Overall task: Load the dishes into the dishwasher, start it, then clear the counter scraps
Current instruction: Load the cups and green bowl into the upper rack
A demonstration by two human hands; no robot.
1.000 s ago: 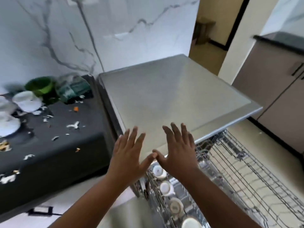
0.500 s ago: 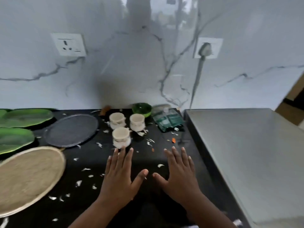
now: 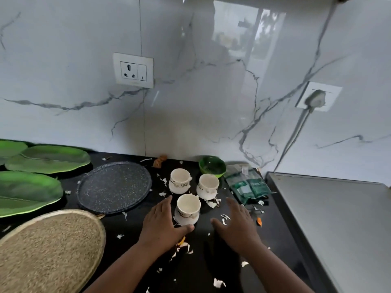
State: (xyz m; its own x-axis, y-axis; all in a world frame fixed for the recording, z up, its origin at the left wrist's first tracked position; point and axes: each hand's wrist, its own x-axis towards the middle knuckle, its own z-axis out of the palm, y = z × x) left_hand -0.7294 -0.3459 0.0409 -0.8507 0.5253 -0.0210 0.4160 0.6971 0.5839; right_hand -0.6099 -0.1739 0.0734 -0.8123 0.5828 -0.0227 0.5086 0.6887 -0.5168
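Desk (image 3: pixel 211 269) carrying everything: dark top, dishwasher lid (image 3: pixel 338 218) flush at right edge. Woven mat (image 3: pixel 46 250) one, speckled tray (image 3: pixel 114 187) one, leaf plates (image 3: pixel 27 193) three showing. Left hand (image 3: pixel 163 225) spreading wide, thumb touching front cup (image 3: pixel 188 208); right hand (image 3: pixel 237 227) spreading wide just beside, holding nothing. Judging step: picking up cups. Wrapping fingers round body, lifting straight, avoiding bumping two rear cups (image 3: pixel 179 180). Cups three, green bowl (image 3: pixel 212 166) one, green packet (image 3: pixel 247 185) one. Scraps (image 3: pixel 211 205) scattering across desk, too many for counting.
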